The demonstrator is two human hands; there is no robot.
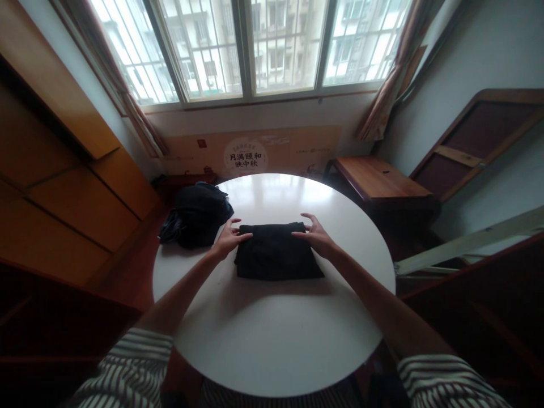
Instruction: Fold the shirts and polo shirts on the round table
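A black garment [274, 255], folded into a flat bundle, lies in the middle of the round white table [272, 334]. Its exact kind cannot be made out. At its far left corner is my left hand [229, 238], thumb tip over the cloth and the other fingers apart from it. My right hand [318, 235] mirrors this at the far right corner, its thumb over the fabric and its index finger raised away. Both hands look open, with gaps between thumb and fingers.
A heap of dark clothes [195, 215] sits at the table's left edge, partly overhanging it. Beyond the table to the right stands a low wooden table [380, 175]. Wooden cabinets [85, 198] line the left, and a barred window [280, 45] fills the far wall.
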